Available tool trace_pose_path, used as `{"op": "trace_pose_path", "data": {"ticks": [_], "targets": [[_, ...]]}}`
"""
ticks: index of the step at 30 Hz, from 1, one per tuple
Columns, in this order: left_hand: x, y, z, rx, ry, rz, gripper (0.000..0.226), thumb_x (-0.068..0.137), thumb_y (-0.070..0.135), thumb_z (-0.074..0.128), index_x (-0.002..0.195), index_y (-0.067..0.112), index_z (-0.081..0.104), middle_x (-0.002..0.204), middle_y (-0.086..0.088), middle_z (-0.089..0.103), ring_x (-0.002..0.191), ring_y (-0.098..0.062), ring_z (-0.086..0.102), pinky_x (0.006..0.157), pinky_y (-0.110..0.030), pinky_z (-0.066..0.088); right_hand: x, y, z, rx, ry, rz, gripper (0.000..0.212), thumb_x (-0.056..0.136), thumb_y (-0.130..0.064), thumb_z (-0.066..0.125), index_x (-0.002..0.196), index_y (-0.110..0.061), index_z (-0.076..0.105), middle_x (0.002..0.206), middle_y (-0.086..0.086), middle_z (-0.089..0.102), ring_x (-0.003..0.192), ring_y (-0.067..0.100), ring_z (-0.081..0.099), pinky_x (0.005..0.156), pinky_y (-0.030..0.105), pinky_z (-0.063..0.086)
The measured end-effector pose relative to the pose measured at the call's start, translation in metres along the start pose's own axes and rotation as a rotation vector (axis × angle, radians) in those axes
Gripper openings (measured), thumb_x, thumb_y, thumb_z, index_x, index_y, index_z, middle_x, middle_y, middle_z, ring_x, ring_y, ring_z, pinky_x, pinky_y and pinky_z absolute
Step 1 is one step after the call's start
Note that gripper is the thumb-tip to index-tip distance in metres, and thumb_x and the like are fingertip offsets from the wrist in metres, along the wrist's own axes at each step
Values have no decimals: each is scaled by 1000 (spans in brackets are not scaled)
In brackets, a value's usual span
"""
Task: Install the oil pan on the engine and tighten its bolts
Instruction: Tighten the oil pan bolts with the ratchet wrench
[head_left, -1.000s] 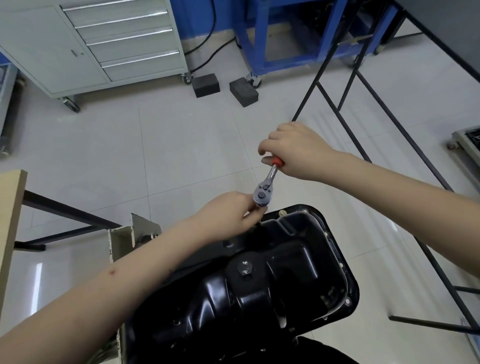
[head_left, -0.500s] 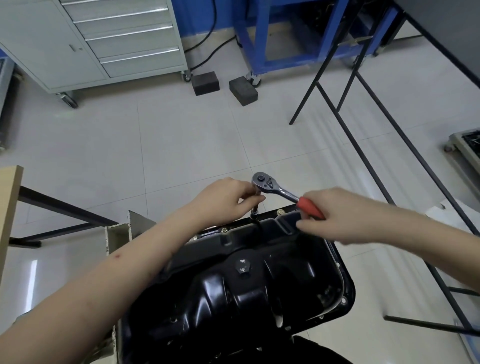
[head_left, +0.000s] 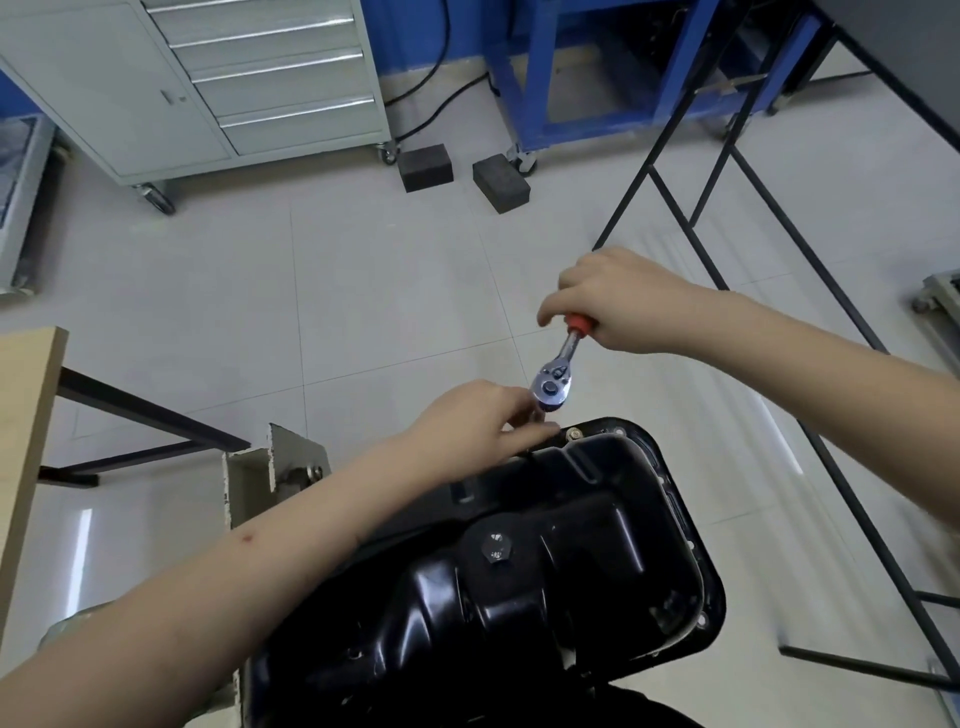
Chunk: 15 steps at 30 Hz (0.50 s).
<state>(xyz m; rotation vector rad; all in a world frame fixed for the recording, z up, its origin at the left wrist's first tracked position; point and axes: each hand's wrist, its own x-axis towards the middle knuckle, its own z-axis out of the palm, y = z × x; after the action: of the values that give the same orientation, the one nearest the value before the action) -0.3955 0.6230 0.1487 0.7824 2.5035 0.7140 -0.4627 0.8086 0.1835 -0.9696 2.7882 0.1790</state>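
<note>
Head view looks down on two bare forearms reaching forward over a glossy black stamped-steel oil pan (head_left: 582, 561) that fills the lower middle of the picture, its bulged underside facing the camera. The right hand (head_left: 618, 301) comes in from the right edge with the arm stretched out and the wrist roughly level; its fingers are curled tight round the red grip of a chrome ratchet wrench (head_left: 558, 366), so only a short stub of red shows below the fist. The wrench shaft slants down and to the left from that fist to its round head, which sits just above the far rim of the pan.

The left hand (head_left: 478, 421) comes up from the lower left corner, forearm crossing the near side of the pan. Its fingertips are gathered under the ratchet head, pinching the socket or extension below it; exactly what they hold is hidden by the fingers themselves.

A brass-coloured flange bolt (head_left: 573, 433) sits on the pan's far rim just to the right of the left fingertips. A dark hexagonal drain plug (head_left: 496, 550) stands on the pan's raised middle, well apart from both hands.

No writing or brand can be read on the wrench or the pan.

Farther off on the pale tiled floor (head_left: 363, 291) stand a grey metal drawer cabinet on castors (head_left: 234, 88) and two dark rectangular blocks (head_left: 462, 174).
</note>
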Motion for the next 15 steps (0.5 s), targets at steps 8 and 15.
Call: {"op": "trace_pose_path", "data": {"ticks": [8, 15], "targets": [[-2, -5, -5, 1, -18, 7, 29, 95, 28, 44, 94, 6, 63, 84, -11, 68, 69, -26, 53, 70, -36, 42, -18, -10, -5, -51, -55, 171, 15, 86, -24, 43, 94, -22, 56, 67, -5, 48, 72, 26, 49, 52, 25, 24], [7, -12, -9, -12, -9, 41, 27, 92, 29, 50, 95, 9, 67, 80, 6, 68, 52, 17, 44, 54, -12, 32, -59, -22, -17, 244, -310, 256, 23, 87, -34, 48, 67, -23, 41, 61, -7, 44, 59, 14, 47, 48, 26, 31]]}}
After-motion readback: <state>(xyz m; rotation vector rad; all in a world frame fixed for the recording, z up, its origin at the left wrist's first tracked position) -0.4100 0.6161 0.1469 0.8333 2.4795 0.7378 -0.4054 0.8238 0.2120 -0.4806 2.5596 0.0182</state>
